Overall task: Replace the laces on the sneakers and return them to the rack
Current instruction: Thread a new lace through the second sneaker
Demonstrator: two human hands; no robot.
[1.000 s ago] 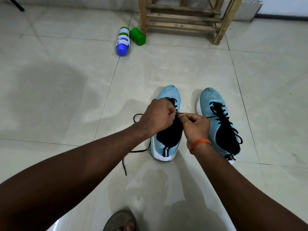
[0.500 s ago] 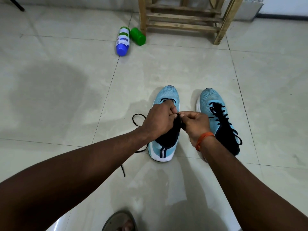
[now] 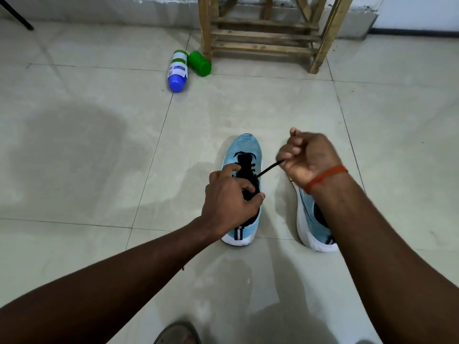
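On pale floor tiles (image 3: 248, 108), the left hand (image 3: 229, 202) pinned the light-blue sneaker (image 3: 244, 155); the right hand (image 3: 308, 158), at two o'clock, pinched the limp, likely slippery black lace (image 3: 269, 169) near its tip.

The right sneaker (image 3: 308, 219) is mostly hidden behind the right forearm; only its white sole edge and a strip of blue side show, so its lacing cannot be read. The left hand (image 3: 229, 201) covers the left sneaker's (image 3: 244, 147) collar and rear eyelets. The right hand (image 3: 309, 158) is motion-blurred, and the black lace (image 3: 269, 168) vanishes inside its closed fingers. The wooden rack (image 3: 263, 40) is cut off by the top edge. A sandal (image 3: 177, 333) at bottom centre is clipped by the lower edge.
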